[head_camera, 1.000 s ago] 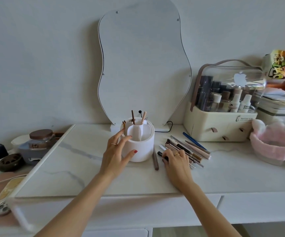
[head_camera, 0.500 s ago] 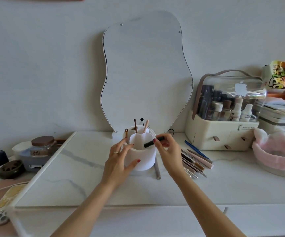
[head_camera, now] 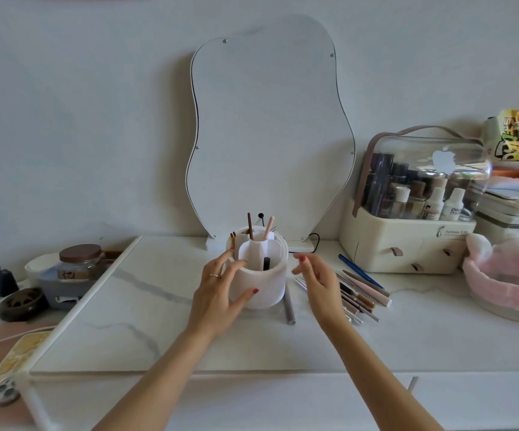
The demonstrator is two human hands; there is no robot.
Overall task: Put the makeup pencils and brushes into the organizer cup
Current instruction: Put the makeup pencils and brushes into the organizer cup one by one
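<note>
A white round organizer cup (head_camera: 264,287) with inner dividers stands mid-table before the mirror. Inside it stand a brown pencil (head_camera: 250,226), a pink brush (head_camera: 268,228) and a short black pencil (head_camera: 266,263). My left hand (head_camera: 220,290) grips the cup's left side, thumb on its front. Just right of the cup hovers my right hand (head_camera: 317,284), fingers apart and empty. Behind that hand several pencils and brushes (head_camera: 362,293) lie in a loose pile on the table. A grey pencil (head_camera: 289,307) lies alone beside the cup's base.
A wavy mirror (head_camera: 270,129) leans on the wall behind the cup. A cream cosmetics case (head_camera: 407,247) with a clear lid stands at right, a pink headband basket (head_camera: 507,275) beyond it. A jar (head_camera: 79,259), a dark bowl (head_camera: 21,303) and a phone (head_camera: 3,377) are at left.
My right hand picked a black pencil from the pile, carried it over the cup and let it go inside. That hand is now empty beside the cup. The left hand stayed on the cup.
</note>
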